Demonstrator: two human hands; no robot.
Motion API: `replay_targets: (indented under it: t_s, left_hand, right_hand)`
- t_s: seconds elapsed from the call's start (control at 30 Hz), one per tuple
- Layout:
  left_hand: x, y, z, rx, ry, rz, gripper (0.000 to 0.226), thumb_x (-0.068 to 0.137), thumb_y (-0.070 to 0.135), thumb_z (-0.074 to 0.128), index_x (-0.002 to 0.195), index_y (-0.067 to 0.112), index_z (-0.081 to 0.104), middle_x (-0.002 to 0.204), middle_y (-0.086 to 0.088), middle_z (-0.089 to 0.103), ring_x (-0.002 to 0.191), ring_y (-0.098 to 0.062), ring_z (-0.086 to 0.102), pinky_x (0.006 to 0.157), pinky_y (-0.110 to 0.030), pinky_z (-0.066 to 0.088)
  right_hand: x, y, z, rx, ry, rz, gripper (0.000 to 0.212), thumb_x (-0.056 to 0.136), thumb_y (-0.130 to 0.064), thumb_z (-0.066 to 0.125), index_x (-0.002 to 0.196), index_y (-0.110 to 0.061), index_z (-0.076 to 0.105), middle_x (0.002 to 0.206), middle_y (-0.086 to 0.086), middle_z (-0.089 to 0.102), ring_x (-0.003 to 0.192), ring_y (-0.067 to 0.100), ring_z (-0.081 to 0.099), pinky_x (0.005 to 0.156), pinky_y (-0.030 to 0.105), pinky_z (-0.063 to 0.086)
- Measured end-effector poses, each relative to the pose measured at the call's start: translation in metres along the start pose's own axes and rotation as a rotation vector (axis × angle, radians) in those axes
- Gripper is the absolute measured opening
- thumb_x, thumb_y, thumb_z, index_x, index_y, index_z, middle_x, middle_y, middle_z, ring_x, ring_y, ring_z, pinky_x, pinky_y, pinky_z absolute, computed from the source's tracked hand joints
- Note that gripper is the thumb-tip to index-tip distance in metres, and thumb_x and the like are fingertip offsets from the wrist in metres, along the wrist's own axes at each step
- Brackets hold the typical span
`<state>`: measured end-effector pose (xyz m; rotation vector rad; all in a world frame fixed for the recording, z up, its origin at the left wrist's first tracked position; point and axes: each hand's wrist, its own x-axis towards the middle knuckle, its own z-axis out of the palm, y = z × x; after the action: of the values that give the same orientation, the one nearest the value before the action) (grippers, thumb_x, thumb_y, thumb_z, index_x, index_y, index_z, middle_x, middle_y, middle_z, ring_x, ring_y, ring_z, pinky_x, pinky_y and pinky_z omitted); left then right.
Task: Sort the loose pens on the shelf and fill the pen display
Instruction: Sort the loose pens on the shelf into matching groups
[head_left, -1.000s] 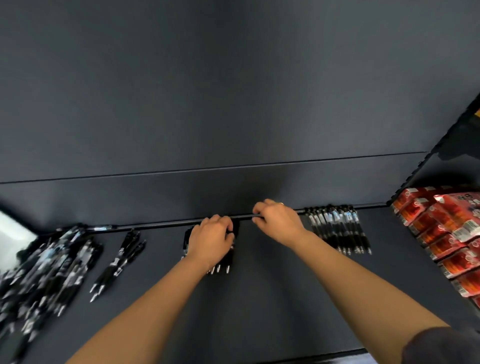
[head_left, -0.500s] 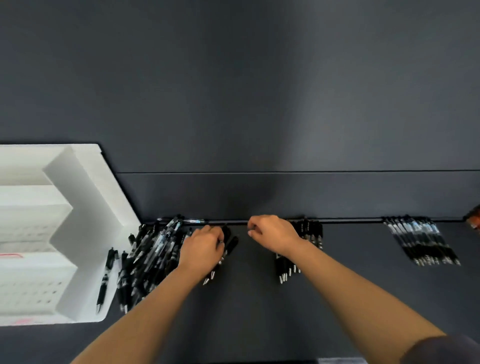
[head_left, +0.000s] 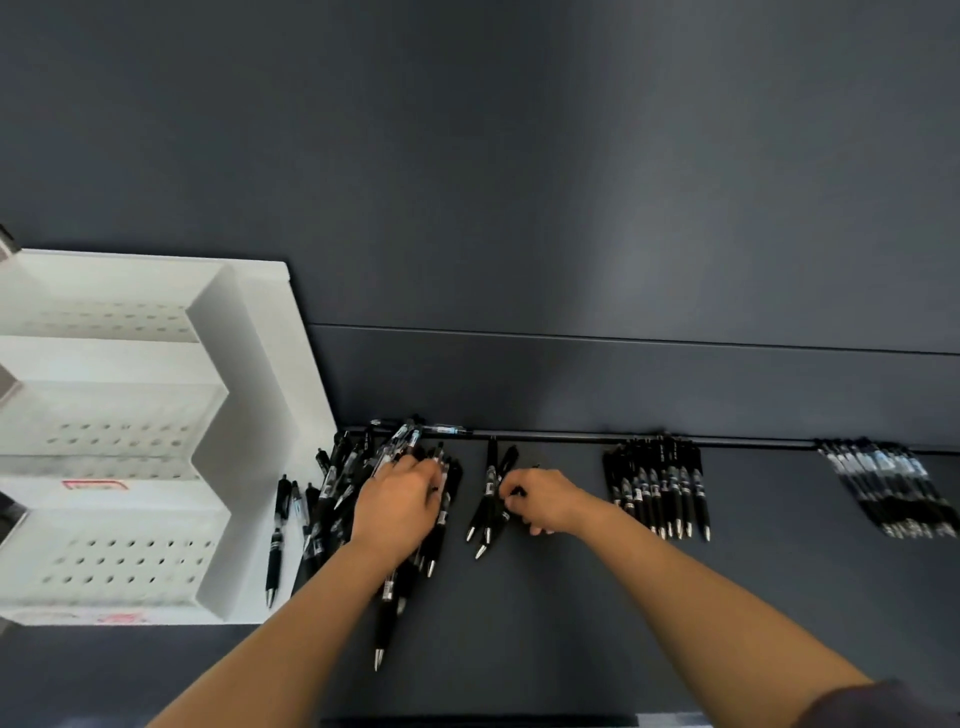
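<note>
Black plastic pens (head_left: 340, 483) lie in a loose heap on the dark grey shelf (head_left: 519, 623), just right of the white stepped plastic pen display (head_left: 260, 395), a few resting on its side wall; the left hand (head_left: 397, 512) lies on the heap, fingers bent into it, grip unclear; farther right of the display the right hand (head_left: 545, 504), fingers curled, pinches a small bunch of three black pens (head_left: 488, 488); farther right still lies a tidy row of black pens (head_left: 660, 493), and farthest from the display another black pen row (head_left: 883, 483)
</note>
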<state>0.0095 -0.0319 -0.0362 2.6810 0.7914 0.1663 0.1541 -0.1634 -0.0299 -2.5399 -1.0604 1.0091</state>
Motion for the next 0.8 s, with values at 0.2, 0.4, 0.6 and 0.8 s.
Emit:
replay_targets:
  t_s: [0.2, 0.4, 0.6, 0.8]
  left_hand:
    - [-0.001, -0.005, 0.005, 0.011, -0.044, 0.007, 0.019, 0.092, 0.028, 0.048, 0.109, 0.025, 0.056, 0.11, 0.005, 0.054, 0.11, -0.019, 0.049, 0.09, -0.031, 0.04]
    - [0.001, 0.003, 0.011, 0.08, -0.044, 0.002, 0.022, 0.093, 0.029, 0.047, 0.114, 0.026, 0.055, 0.117, 0.005, 0.053, 0.114, -0.018, 0.047, 0.094, -0.031, 0.036]
    - [0.002, 0.013, 0.017, 0.103, -0.076, -0.003, 0.024, 0.093, 0.032, 0.047, 0.116, 0.028, 0.054, 0.123, 0.007, 0.05, 0.117, -0.017, 0.045, 0.096, -0.032, 0.034]
    - [0.004, 0.025, 0.023, 0.123, -0.099, -0.003, 0.023, 0.093, 0.031, 0.048, 0.114, 0.027, 0.054, 0.123, 0.005, 0.05, 0.117, -0.018, 0.045, 0.096, -0.032, 0.034]
  right_hand:
    - [0.005, -0.008, 0.008, -0.038, 0.115, 0.078, 0.018, 0.089, -0.021, 0.056, 0.076, -0.021, 0.045, 0.096, 0.008, 0.059, 0.085, 0.026, 0.059, 0.074, 0.03, 0.046]
    - [-0.004, 0.012, -0.007, -0.182, 0.234, 0.159, 0.032, 0.088, -0.004, 0.047, 0.119, -0.011, 0.046, 0.114, 0.018, 0.059, 0.103, 0.037, 0.059, 0.079, 0.036, 0.049]
    - [-0.005, 0.033, -0.017, -0.308, 0.273, 0.219, 0.047, 0.089, 0.0, 0.046, 0.133, -0.012, 0.038, 0.116, 0.016, 0.059, 0.105, 0.037, 0.06, 0.071, 0.037, 0.046]
    - [-0.009, 0.045, -0.019, -0.413, 0.297, 0.24, 0.048, 0.088, 0.0, 0.049, 0.134, -0.011, 0.038, 0.123, 0.015, 0.053, 0.11, 0.035, 0.058, 0.077, 0.038, 0.048]
